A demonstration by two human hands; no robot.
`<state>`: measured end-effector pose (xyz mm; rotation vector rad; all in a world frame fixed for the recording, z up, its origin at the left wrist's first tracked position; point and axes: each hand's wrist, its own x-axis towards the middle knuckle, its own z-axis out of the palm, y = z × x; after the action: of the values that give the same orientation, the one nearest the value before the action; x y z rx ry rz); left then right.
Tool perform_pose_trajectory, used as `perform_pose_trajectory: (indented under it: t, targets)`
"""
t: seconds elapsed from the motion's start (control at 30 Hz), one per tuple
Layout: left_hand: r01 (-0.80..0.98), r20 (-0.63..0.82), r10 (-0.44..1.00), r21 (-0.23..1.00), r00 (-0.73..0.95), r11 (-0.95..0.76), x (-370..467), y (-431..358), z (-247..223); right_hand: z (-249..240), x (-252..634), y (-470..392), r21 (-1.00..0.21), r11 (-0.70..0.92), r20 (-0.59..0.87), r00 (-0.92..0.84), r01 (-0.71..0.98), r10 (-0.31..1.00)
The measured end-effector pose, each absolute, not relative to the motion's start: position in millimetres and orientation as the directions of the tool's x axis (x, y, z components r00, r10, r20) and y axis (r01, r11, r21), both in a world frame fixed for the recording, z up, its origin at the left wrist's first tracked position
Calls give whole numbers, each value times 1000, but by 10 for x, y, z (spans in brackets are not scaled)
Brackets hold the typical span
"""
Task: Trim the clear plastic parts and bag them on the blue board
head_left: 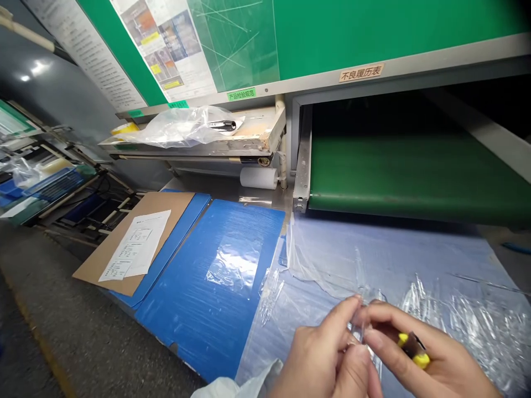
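Note:
My left hand [332, 354] and my right hand [418, 348] meet at the lower right, their fingertips pinched around a small clear plastic piece [357, 330]. A yellow and dark tool [415, 349] rests inside my right hand, against the curled fingers; most of it is hidden. Beneath both hands lies a pale bluish plastic sheet [332, 243]. Many clear plastic parts [477, 326] are heaped on it to the right, and a few more clear parts [271, 293] lie left of my hands.
A blue board [194, 298] holds a clear film bag [234, 265]. Further left, brown cardboard [166, 207] carries a printed paper [139, 243]. Behind are a green conveyor belt [406, 171] and a shelf [249, 145] with a plastic bag [178, 127].

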<state>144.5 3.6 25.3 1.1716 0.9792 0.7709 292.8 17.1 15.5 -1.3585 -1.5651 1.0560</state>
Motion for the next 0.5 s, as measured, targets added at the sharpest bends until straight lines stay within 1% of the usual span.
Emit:
perform_pose_trajectory:
  t: [0.1, 0.23, 0.4, 0.5]
  targets:
    - [39, -161, 900, 987, 404, 159, 1458, 21, 238, 148, 2994, 197, -888, 228, 154, -208, 399, 966]
    - [77, -199, 889, 980, 412, 184, 1425, 11, 305, 141, 3013, 172, -801, 357, 295, -202, 480, 934]
    - [97, -260, 866, 965, 427, 242, 1408, 10, 359, 120, 3030, 145, -772, 378, 315, -210, 511, 926]
    - [116, -252, 868, 968, 428, 223, 1415, 8, 356, 106, 3050, 135, -766, 377, 296, -235, 521, 926]
